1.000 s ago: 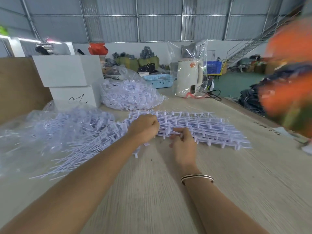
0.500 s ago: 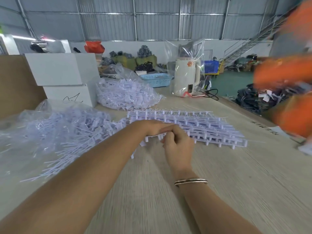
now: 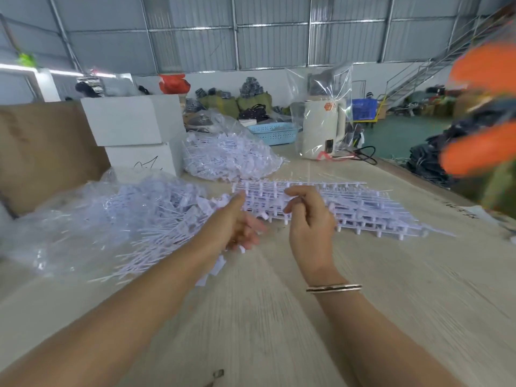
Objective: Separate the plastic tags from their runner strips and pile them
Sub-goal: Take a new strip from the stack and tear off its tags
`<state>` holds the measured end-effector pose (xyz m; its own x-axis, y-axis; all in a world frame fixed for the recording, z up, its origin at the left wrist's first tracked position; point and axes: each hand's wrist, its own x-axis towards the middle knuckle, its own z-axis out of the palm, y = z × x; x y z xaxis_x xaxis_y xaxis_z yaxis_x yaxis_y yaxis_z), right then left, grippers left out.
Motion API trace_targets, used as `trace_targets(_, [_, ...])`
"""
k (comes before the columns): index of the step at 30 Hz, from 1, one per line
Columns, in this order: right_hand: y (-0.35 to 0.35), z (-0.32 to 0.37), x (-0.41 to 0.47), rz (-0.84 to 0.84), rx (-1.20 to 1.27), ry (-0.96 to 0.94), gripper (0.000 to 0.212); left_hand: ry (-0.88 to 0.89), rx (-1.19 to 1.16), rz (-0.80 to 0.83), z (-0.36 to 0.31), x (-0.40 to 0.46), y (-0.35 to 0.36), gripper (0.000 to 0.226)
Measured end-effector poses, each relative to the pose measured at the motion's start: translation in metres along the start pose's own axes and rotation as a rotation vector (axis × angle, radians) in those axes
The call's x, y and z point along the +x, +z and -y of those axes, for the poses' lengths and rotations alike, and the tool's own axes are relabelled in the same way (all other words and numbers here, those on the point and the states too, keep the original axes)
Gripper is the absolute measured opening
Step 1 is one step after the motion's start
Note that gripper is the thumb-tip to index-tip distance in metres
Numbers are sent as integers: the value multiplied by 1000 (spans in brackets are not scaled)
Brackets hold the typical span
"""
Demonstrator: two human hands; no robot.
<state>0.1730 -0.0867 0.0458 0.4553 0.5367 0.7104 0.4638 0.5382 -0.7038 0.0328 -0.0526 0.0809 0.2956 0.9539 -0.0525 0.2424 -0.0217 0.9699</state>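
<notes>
I see a flat stack of pale lilac plastic runner strips with tags attached [image 3: 360,208] lying on the table's far middle, its rows of pegs and thin rods running left to right. To its left spreads a loose heap of separated pale lilac plastic tags [image 3: 150,216], resting on crinkled clear film. A few of these tags trail toward me off the heap's near edge, though motion blur keeps me from making out their shape.
</notes>
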Motion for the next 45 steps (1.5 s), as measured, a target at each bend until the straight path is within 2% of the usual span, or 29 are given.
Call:
trace_targets(1, [2,3,-4,16,-9,6,26,-107,-131,69,2,-4,5,67])
trace_targets(3, [5,8,-12,46,-15,19,29,-200,-411,95,3,-6,16,60])
trace_targets(7, [11,20,-26,174,9,58,33,-125,-694,-32,-11,-2,28,29])
trace_targets(9, [13,27,-28,316,113,151,55,-104,-702,-104,-20,6,27,29])
trace_targets(12, [14,38,-34,554,146,136,78,-24,-545,-165,-37,20,16,30])
trace_targets(14, [15,45,-39,687,145,114,81,23,-504,-188,-51,26,10,28])
trace_targets(16, [15,51,-41,719,174,91,79,47,-462,-174,-63,31,7,27])
trace_targets(20, [3,69,-32,533,350,13,52,49,-353,-107,-75,33,6,28])
trace_targets(24, [-19,73,-17,357,475,-122,43,45,-200,-161,-76,32,-5,28])
trace_targets(26, [-28,67,-8,267,508,-126,40,81,-104,-200,-73,32,-18,25])
trace_targets(29, [-31,57,2,160,486,-54,36,53,70,-166,-65,31,-48,30])
trace_targets(31, [-29,52,4,114,472,5,36,-73,90,-53,-55,28,-73,34])
trace_targets(33, [-24,47,4,94,417,24,35,-183,159,-39,-43,25,-95,34])
trace_targets(35, [-21,38,4,72,347,35,32,-175,180,-52,-32,25,-111,44])
trace_targets(37, [-19,27,5,20,291,53,31,-152,269,46,-30,18,-114,36])
trace_targets(39, [-18,11,8,-10,209,110,30,-48,480,160,-27,11,-106,28])
trace_targets(41, [-16,-5,10,66,95,250,25,51,674,175,-18,5,-91,29])
trace_targets(42, [-15,-11,9,164,31,342,20,68,705,162,-11,3,-83,29])
trace_targets(45, [-9,-22,3,521,19,576,16,88,642,167,11,-1,-60,25])
